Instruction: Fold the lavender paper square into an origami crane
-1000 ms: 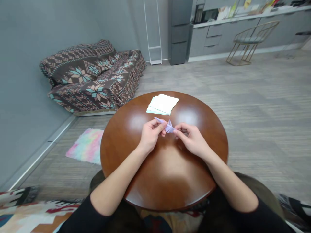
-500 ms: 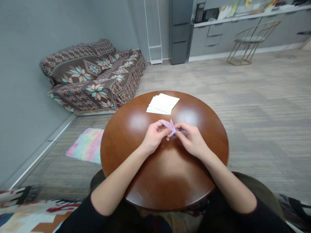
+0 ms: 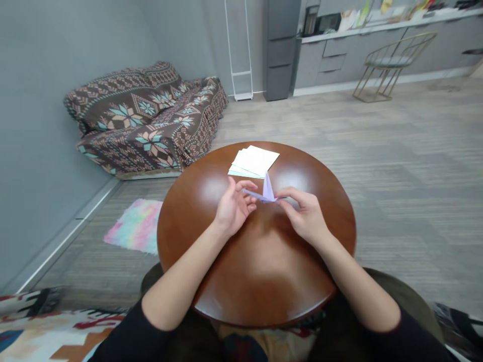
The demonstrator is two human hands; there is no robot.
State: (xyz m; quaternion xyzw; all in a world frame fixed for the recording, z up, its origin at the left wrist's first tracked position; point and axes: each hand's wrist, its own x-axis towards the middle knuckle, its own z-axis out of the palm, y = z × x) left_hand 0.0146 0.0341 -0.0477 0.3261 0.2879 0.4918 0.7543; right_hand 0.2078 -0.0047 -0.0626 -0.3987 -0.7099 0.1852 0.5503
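A folded purple paper figure (image 3: 268, 189), with pointed flaps, is held above the round table. My right hand (image 3: 305, 212) pinches its right end between thumb and fingers. Beside its left point, my left hand (image 3: 234, 207) is open, thumb raised and fingers spread and slightly curled; whether a finger touches the paper I cannot tell. Behind the figure, a fanned stack of pale paper sheets (image 3: 253, 160) lies on the table.
The round brown wooden table (image 3: 260, 281) has a glossy top. A sofa with a patterned cover (image 3: 151, 118) stands at the far left, and a fluffy pastel rug (image 3: 134, 226) lies on the floor. A wire-framed chair (image 3: 392, 63) stands by the kitchen counter.
My left hand has let go of the folded paper, opened and shifted a little left. The paper's upright flap now shows taller. My right hand still pinches the right end.
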